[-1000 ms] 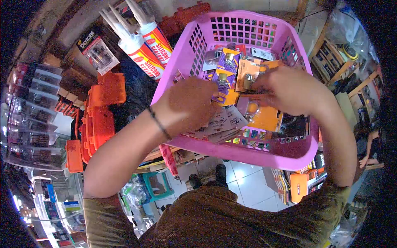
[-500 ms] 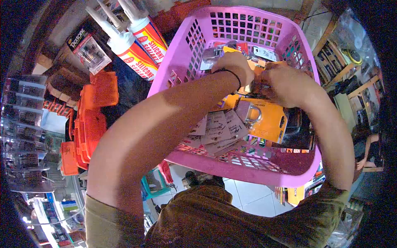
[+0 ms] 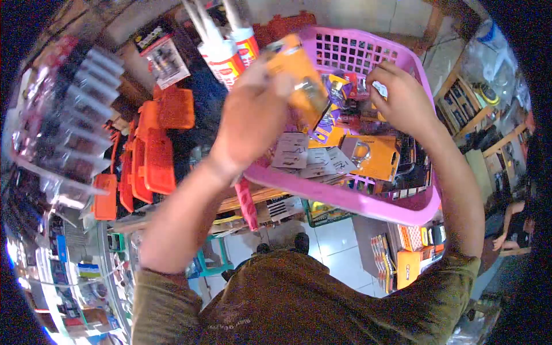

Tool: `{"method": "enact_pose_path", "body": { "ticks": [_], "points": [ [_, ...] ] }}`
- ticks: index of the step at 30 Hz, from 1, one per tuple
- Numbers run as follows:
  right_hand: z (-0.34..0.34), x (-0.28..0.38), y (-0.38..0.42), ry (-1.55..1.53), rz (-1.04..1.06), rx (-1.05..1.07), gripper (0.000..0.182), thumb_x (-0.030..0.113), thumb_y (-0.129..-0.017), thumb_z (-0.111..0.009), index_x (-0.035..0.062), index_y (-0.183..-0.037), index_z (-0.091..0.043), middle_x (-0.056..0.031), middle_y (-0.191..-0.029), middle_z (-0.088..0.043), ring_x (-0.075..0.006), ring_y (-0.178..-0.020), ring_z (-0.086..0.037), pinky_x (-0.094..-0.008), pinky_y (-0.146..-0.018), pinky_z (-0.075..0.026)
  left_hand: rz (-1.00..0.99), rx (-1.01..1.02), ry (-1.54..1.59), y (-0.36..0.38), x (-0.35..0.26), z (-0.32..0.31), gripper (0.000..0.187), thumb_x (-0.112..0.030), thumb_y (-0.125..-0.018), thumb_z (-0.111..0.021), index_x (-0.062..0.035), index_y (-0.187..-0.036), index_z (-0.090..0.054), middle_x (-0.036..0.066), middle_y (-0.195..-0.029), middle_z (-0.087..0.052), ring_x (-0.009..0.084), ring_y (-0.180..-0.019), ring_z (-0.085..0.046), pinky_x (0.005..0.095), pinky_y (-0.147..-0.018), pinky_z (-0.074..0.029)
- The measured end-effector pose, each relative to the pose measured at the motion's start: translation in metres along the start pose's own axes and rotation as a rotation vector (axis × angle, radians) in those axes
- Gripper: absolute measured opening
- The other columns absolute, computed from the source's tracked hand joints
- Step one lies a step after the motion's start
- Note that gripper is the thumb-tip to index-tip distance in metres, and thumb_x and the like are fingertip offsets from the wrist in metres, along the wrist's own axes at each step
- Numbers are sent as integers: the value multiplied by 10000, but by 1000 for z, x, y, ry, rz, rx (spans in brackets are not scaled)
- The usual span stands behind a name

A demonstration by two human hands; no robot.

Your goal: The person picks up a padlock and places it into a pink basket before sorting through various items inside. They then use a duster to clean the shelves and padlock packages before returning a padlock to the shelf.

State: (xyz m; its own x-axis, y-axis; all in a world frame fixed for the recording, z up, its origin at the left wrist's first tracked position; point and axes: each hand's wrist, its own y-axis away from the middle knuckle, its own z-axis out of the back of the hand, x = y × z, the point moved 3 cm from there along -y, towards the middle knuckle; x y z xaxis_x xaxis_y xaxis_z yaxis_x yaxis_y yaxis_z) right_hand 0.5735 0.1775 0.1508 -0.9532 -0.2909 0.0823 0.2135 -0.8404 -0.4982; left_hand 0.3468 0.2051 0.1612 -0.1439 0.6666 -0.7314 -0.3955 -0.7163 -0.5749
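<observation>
Over the left side of the pink basket [image 3: 345,198], my left hand [image 3: 253,112] grips orange carded packs [image 3: 296,72], blurred by motion. My right hand [image 3: 402,95] is above the basket's right part, fingers curled, with a small whitish piece [image 3: 379,88] showing by the fingertips; whether it is held is unclear. Inside the basket, an orange padlock card [image 3: 379,161] lies near the front. Grey-white printed cards [image 3: 290,150] are to its left, and purple-and-yellow packs [image 3: 336,95] lie behind them.
Silicone sealant tubes [image 3: 221,60] stand behind my left hand. Orange plastic cases [image 3: 155,161] and a clear tiered rack [image 3: 86,109] are at left. Boxes [image 3: 408,267] sit below the basket at right. Another person's arm [image 3: 509,227] shows at the far right.
My left hand has moved left and up out of the basket with orange packs. My right hand has separated from it, staying over the basket. The view has shifted.
</observation>
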Motion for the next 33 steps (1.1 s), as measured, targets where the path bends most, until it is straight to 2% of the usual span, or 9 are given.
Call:
{"method": "enact_pose_path", "body": {
  "ticks": [5,8,10,14,16,18,22,27,33],
  "points": [
    [43,54,12,-326,136,-59,83,78,-773,-544,-3,-787,-546,-105,-765,-541,-238,-733,-549,-308,-657,-428,356,-487,549,134,-16,61,353,-165,-785,-442,30,-1074,-492,99,-1001,-557,196,-932,-537,315,-842,-409],
    [69,105,35,-550,-5,-87,116,120,-762,-557,8,-787,-578,-116,-783,-591,-270,-751,-582,-357,-682,-455,450,-689,894,206,-4,79,366,-212,-747,-444,25,-1017,-513,145,-1044,-552,266,-948,-541,388,-837,-431],
    [77,145,68,-577,173,-152,95,106,-758,-583,15,-784,-582,-99,-768,-594,-220,-746,-583,-329,-666,-465,506,-526,1287,232,3,89,410,-278,-719,-459,19,-994,-521,175,-1024,-568,299,-936,-547,418,-807,-449],
    [-2,205,139,-1160,-291,54,156,121,-766,-617,6,-852,-555,-88,-807,-585,-170,-757,-566,-297,-714,-458,346,-474,1477,258,5,101,429,-313,-718,-466,-7,-1011,-524,164,-890,-601,341,-848,-569,475,-760,-444],
    [-73,211,148,-1219,-618,-145,261,151,-798,-603,1,-988,-505,-82,-888,-551,-161,-822,-541,-285,-743,-443,329,-545,1571,283,23,111,421,-323,-736,-466,-43,-1046,-513,144,-901,-579,337,-817,-569,486,-745,-443],
    [-107,209,151,-949,-575,-30,337,179,-824,-583,8,-1080,-446,-83,-943,-513,-158,-883,-512,-276,-749,-436,460,-546,1605,295,25,116,405,-330,-754,-459,-76,-1067,-498,128,-908,-561,320,-809,-571,485,-732,-446],
    [-119,219,117,-1363,-853,429,480,424,-845,-502,30,-1110,-434,-83,-981,-523,-154,-783,-567,-272,-539,-475,604,-552,1492,323,30,136,435,-448,-815,-403,-93,-1050,-494,128,-896,-557,304,-783,-563,489,-725,-451],
    [-138,248,93,-1454,-852,435,337,387,-845,-532,66,-937,-489,4,-572,-476,-107,-405,-448,-238,-363,-349,566,-559,1628,350,42,149,587,-619,-786,-374,-103,-1019,-532,146,-930,-578,309,-842,-557,573,-780,-419],
    [-159,275,150,-1530,-690,252,156,195,-836,-534,77,-817,-434,-5,-566,-444,-117,-466,-447,-251,-422,-359,479,-571,1751,388,81,162,557,-572,-769,-410,-110,-1058,-527,124,-944,-582,316,-852,-560,582,-819,-396]
  ]
}}
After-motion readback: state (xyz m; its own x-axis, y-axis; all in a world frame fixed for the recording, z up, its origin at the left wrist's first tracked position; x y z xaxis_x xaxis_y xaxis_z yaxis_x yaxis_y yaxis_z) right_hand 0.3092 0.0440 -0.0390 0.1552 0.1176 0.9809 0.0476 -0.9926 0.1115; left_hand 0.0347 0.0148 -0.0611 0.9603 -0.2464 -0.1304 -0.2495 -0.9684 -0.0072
